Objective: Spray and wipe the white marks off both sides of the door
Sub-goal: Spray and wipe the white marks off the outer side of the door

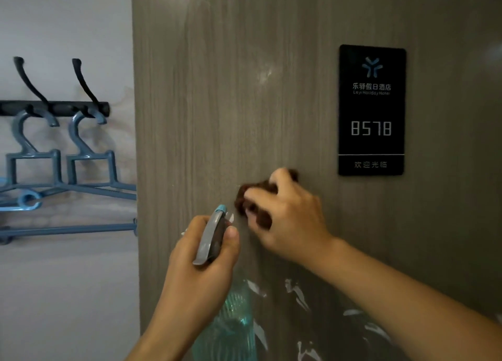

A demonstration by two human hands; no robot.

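Door [206, 94] filled the frame; white marks [298, 292] sat low, at 5 o'clock. Your right hand [288, 214] had its fingers curled round the brown cloth [258, 197], pressed to the wood, likely to scrub. Left hand [201, 263] wrapped the spray bottle [214, 238] at 6 o'clock, nozzle toward the door, ready. Room sign [371, 110] at 2 o'clock; hangers [62, 170] at 9.

Black room-number plaque [371, 110] reading 8578; blue plastic hangers [62, 170] suspended from a black wall-mounted hook rail [54, 108].
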